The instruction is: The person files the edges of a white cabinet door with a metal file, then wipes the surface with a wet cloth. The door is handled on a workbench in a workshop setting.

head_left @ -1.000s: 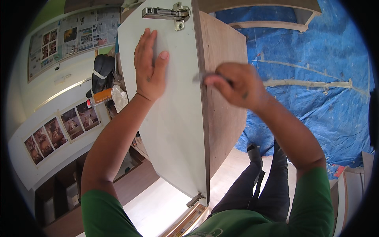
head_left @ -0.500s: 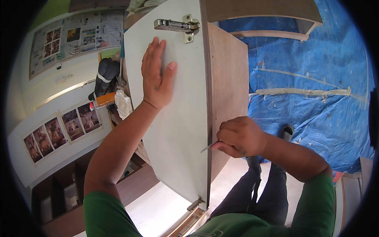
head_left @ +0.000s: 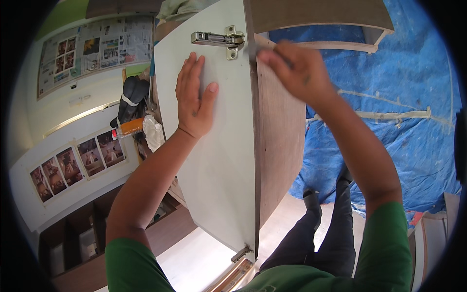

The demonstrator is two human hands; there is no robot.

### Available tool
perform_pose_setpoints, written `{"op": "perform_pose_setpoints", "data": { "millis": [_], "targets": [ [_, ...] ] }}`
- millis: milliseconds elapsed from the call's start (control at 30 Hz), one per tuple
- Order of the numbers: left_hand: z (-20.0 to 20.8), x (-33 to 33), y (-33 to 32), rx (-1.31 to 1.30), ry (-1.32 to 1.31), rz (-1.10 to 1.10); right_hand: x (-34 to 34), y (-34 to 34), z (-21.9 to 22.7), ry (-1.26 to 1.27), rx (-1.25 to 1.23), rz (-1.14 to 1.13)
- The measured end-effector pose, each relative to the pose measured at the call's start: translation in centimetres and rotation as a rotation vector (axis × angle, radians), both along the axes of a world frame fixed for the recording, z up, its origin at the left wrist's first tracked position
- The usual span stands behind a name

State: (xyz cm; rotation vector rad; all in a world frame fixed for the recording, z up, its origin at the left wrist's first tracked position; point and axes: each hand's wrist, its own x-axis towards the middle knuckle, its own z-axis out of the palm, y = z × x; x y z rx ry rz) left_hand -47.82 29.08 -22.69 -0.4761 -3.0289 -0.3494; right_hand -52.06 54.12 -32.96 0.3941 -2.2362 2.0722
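A white cabinet door panel with a dark edge stands before me. My left hand lies flat on the white face with its fingers stretched out, just below a metal hinge. My right hand is closed around a thin flat metal blade, blurred by motion, so its exact kind is unclear. The blade's end is at the dark edge, beside the hinge; whether it touches is hard to tell. A second hinge sits at the panel's near end.
A bare wooden panel stands right of the door. Blue sheeting covers the floor there, under a wooden frame. At left are an orange bottle, a black bundle, newspaper and dark open compartments.
My right hand has moved far up along the door's edge with the blade, from the lower part to beside the upper hinge. My left hand stays on the panel. My feet have shifted.
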Motion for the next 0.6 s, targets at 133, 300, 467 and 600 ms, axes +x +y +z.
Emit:
{"op": "perform_pose_setpoints", "data": {
  "millis": [133,300,467,600],
  "targets": [
    [0.3,0.4,-0.4,0.011,0.000,0.004,10.3,0.6,1.2,0.297,-0.038,0.330],
    [0.0,0.2,-0.5,0.010,0.022,-0.021,13.7,1.5,1.4,0.238,0.047,0.448],
    [0.2,0.6,-0.7,-0.005,0.030,-0.011,4.2,-0.5,0.0,0.196,0.042,0.130],
    [0.0,-0.2,0.0,0.009,0.031,-0.030,-2.8,-0.7,-1.6,0.085,-0.090,-0.048]
  ]
}}
